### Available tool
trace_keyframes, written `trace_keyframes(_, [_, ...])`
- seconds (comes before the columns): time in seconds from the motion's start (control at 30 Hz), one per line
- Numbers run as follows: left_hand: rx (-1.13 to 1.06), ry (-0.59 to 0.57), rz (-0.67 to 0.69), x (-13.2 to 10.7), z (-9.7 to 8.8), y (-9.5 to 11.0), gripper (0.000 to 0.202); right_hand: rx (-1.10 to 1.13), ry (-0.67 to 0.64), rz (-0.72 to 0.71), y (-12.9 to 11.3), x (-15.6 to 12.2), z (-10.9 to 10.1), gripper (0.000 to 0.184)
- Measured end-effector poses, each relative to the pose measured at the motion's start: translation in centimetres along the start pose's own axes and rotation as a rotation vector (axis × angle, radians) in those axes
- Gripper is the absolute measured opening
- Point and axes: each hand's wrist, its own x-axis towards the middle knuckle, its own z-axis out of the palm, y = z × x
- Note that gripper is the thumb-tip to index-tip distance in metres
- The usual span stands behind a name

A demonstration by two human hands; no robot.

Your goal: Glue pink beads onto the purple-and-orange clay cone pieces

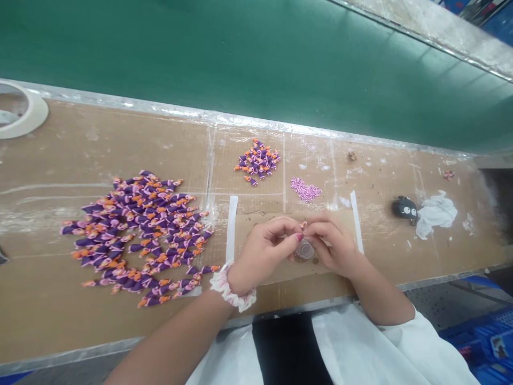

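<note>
My left hand, with a scrunchie on its wrist, pinches a small figurine between thumb and fingers. Only the orange-and-pink top of the figurine shows above the fingertips. Meeting it from the other side, my right hand has its thumb and fingers closed together; what they hold, if anything, is hidden. Just below the fingertips is a small clear round dish on a taped-down cardboard sheet. Beyond the hands lies a patch of tiny pink pieces.
A large spread of purple, pink and orange figurines covers the left side, with a smaller pile farther back. A tape roll lies far left. At right are a black item with cartoon eyes and crumpled white tissue.
</note>
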Motion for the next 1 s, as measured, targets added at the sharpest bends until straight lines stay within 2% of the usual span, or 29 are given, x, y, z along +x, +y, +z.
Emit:
trace_keyframes(0.17, [-0.008, -0.005, 0.042, -0.1, 0.1, 0.1, 0.014, 0.272, 0.115, 0.118, -0.3, -0.4, 0.6, 0.017])
trace_keyframes(0.3, [0.050, 0.006, 0.080, 0.0, 0.1, 0.0, 0.015, 0.302, 0.122, 0.144, -0.3, -0.6, 0.8, 0.019])
trace_keyframes(0.5, [0.268, 0.109, 0.270, -0.1, 0.3, -0.7, 0.011, 0.321, 0.122, 0.164, -0.4, -0.5, 0.8, 0.020])
trace_keyframes(0.63, [0.397, 0.142, 0.348, -0.2, 0.5, -1.0, 0.014, 0.355, 0.100, 0.210, -0.4, -0.7, 1.0, 0.019])
trace_keyframes(0.8, [0.403, 0.146, 0.381, -0.2, 0.3, -1.1, 0.014, 0.388, 0.058, 0.230, -0.3, -0.5, 0.0, 0.018])
trace_keyframes(0.87, [0.355, 0.163, 0.365, -0.1, -0.1, -1.1, 0.015, 0.333, -0.011, 0.202, -0.3, -0.3, -1.0, 0.019])
trace_keyframes(1.0, [0.166, 0.245, 0.245, 0.3, -0.9, -1.0, 0.015, 0.041, -0.364, 0.175, -0.4, -0.4, -2.7, 0.017])
